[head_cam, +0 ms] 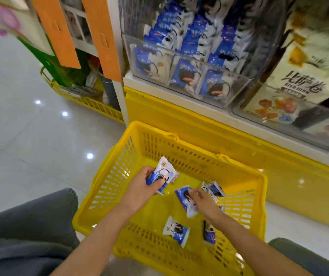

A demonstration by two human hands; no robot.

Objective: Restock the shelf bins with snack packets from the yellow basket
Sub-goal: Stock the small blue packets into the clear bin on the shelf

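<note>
At the bottom corners of the frame are grey trouser knees (30, 226), one on each side, and two bare forearms reach up between them into the yellow basket (101, 176), which stands on the pale tiled floor (20, 120) in the lower middle.

Nearest on the basket floor lie two loose packets, a white-and-blue packet (176, 231) lying flat and a dark packet (209, 233) leaning against the right wall.

Just above them, the right hand (203, 202) has its fingers (194, 193) drawn close together, pinching the blue packet (184, 199) at its upper end. It is slightly blurred, and I cannot tell whether it is clear of the basket floor. Past that hand a few more packets (214, 189) lie bunched by the right wall.

The left hand (141, 188), left of centre, has fingers and thumb curled round a small bunch of packets (163, 174), held above the basket floor.

Beyond the basket's far rim runs the yellow shelf base (199, 126). On the white ledge above it, in the upper middle, sits the clear bin (229, 96), packed with rows of the same blue-and-white packets (187, 74). To its right a second clear bin (319, 132) holds cream bags (303, 72).

At far left stands another yellow basket (93, 105) of goods, with two orange strips (103, 36) hanging above it.
</note>
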